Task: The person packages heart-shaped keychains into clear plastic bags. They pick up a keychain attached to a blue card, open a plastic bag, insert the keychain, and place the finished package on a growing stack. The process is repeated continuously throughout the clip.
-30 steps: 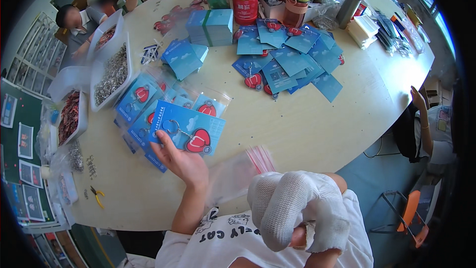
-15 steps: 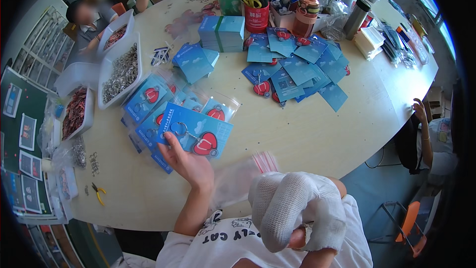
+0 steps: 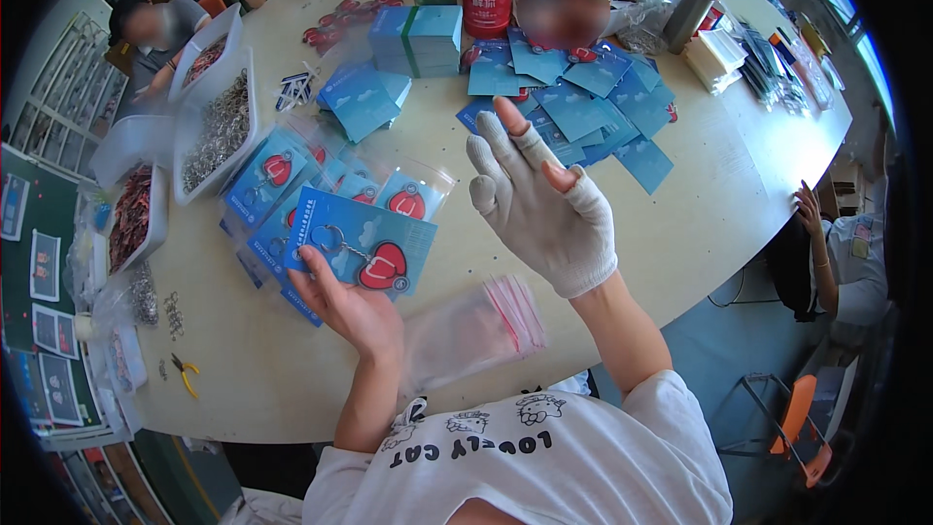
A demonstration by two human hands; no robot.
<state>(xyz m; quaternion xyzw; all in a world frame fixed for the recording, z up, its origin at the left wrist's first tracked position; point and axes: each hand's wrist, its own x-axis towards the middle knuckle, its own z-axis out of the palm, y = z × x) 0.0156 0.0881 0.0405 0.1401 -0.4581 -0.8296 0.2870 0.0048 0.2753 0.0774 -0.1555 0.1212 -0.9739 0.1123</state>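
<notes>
Between the thumb and fingers of my left hand (image 3: pixel 355 316) is a blue card (image 3: pixel 316 209) bearing a red heart-shaped keychain (image 3: pixel 385 266) with a metal ring. Beneath and behind it lie several similar cards in clear bags (image 3: pixel 277 167). My right hand (image 3: pixel 554 219) wears a white knit glove that leaves the thumb tip and one fingertip bare. It hovers over the table, fingers extended, holding nothing, its fingertips close to a spread heap of blue cards (image 3: pixel 607 102), some with red keychains. Clear zip bags (image 3: pixel 457 332) with red-striped ends lie between my forearms.
White bins hold metal rings (image 3: pixel 222 131) and dark red pieces (image 3: pixel 134 214) at the left. Yellow-handled pliers (image 3: pixel 186 377) lie near the left edge. A banded card stack (image 3: pixel 418 39), a red tool holder (image 3: pixel 486 8) and a steel flask (image 3: pixel 692 12) stand farther back. Other people sit around the table.
My right hand has risen from near my chest, forward over the table, its curled fingers now spread. My left hand still holds the card, appearing slightly lower and left as the view shifts.
</notes>
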